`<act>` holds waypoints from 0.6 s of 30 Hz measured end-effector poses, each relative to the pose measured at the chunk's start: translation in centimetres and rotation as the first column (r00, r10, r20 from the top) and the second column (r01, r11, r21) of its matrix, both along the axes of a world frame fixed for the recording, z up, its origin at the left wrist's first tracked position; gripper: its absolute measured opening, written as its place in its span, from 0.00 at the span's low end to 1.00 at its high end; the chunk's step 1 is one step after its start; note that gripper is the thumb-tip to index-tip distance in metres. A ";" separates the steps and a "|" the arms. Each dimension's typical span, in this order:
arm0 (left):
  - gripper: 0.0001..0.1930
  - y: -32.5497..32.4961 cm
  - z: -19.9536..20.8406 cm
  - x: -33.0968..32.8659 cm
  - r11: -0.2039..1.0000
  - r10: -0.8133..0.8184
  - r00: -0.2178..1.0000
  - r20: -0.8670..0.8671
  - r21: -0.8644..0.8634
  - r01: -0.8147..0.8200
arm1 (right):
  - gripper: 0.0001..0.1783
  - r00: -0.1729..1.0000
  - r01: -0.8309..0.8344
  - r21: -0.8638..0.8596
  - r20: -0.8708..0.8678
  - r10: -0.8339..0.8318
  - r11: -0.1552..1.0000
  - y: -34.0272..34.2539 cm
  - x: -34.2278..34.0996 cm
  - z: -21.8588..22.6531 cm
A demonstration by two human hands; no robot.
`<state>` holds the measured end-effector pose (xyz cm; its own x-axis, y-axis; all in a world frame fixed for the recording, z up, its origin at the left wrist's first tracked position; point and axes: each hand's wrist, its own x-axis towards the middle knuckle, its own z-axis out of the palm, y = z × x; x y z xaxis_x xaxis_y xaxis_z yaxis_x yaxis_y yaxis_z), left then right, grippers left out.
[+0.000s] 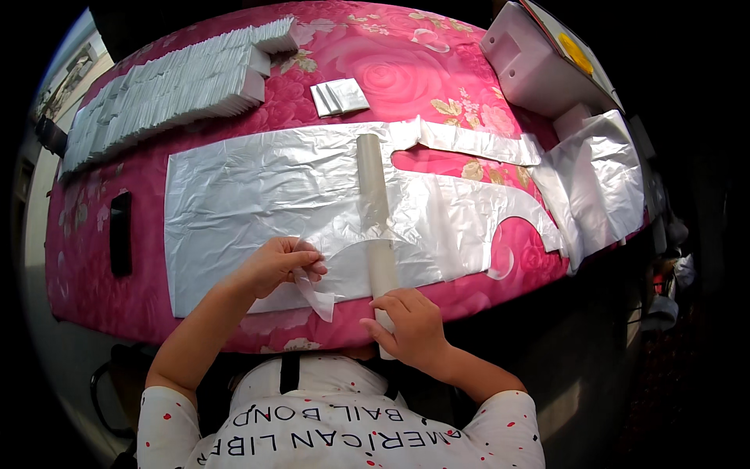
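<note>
Left hand (283, 266) pinches a loose flap of the white film (242, 195); right hand (410, 324) grips the near end of the tube (373, 184) lying across it. Film's spread flat on the tabletop (86, 270), not folded. Looks done: long row of folded packets (168, 90). Remaining: this piece, probably the bunched film (605, 184) too.

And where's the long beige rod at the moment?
In the head view, the beige rod lies near the middle, across the white plastic sheet, its near end under the right hand and the left hand to its left.
</note>
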<state>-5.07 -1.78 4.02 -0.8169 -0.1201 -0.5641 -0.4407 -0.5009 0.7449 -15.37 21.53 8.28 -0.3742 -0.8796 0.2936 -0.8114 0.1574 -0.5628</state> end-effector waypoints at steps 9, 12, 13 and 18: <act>0.06 -8.9 1.2 9.8 0.888 0.194 0.952 0.237 -0.456 -0.068 | 0.27 0.912 0.109 0.623 0.247 -0.327 0.774 3.7 0.1 -2.1; 0.05 -10.6 -0.1 11.7 0.805 0.176 0.965 0.195 -0.593 -0.027 | 0.24 0.877 0.107 0.626 0.307 -0.371 0.772 4.0 -0.3 -1.3; 0.05 -10.9 -0.4 12.1 0.786 0.168 0.963 0.212 -0.618 -0.001 | 0.24 0.875 0.102 0.628 0.312 -0.369 0.772 4.1 -0.4 -1.2; 0.11 -7.9 2.3 9.8 -0.095 0.078 0.989 0.128 -0.986 0.136 | 0.23 0.878 0.093 0.653 0.302 -0.372 0.751 4.7 -0.4 -1.1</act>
